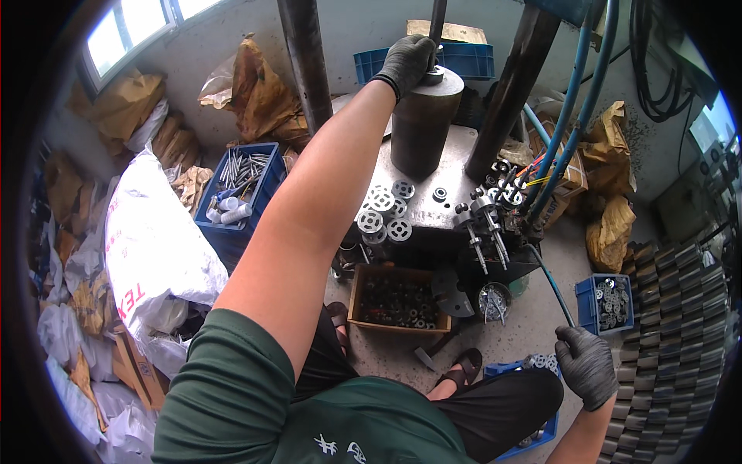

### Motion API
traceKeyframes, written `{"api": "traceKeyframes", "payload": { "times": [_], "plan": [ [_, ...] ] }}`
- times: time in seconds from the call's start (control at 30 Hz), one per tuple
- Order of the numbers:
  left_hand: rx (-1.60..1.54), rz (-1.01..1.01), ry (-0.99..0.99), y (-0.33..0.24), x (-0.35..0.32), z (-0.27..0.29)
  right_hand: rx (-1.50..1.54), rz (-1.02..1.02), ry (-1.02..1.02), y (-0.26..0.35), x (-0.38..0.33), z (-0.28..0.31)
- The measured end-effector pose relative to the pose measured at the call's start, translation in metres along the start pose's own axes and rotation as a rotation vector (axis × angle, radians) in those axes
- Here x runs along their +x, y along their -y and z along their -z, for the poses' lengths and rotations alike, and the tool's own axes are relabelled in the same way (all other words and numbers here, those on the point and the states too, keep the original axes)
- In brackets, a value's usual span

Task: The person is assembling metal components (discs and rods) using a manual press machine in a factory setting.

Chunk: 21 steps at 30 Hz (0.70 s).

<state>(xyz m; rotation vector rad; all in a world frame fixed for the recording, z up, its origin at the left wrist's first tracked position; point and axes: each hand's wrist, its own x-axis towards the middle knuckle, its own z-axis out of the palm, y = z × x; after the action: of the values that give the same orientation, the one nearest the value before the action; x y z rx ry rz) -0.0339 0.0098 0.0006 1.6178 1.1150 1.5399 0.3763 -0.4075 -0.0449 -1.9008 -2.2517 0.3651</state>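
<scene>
My left hand [406,65], in a dark grey glove, reaches far forward to the top of a thick steel cylinder [421,127]. Its fingers are curled next to a dark metal ring [434,76] on the cylinder's top face; what they grip is hidden. Just behind rises an upright steel rod [438,22]. Low on the right, my gloved right hand [585,366] is closed round the end of a long lever [552,284]. On the metal plate [456,155] below the cylinder lie several slotted round discs [382,199] and a small ring-shaped part [440,194].
Dark posts [305,66] flank the cylinder, with blue hoses [576,93] at right. Shafts with collars [487,220] lie at the plate's right edge. A wooden box of small parts [398,323] and a hammer [425,357] are below. Blue crates [595,305] and stacked metal parts [672,309] stand right.
</scene>
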Motion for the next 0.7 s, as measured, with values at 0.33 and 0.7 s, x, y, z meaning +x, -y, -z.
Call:
{"api": "traceKeyframes", "payload": {
  "times": [0.33,0.7],
  "plan": [
    [0.013,-0.006,0.003,0.0053,0.0042,0.0019,-0.113,0.07,0.164,-0.0012,0.0024,0.0033],
    [0.02,-0.018,-0.005,0.0071,0.0043,0.0035,-0.025,0.04,0.072,0.0038,0.0034,0.0036]
  ]
}}
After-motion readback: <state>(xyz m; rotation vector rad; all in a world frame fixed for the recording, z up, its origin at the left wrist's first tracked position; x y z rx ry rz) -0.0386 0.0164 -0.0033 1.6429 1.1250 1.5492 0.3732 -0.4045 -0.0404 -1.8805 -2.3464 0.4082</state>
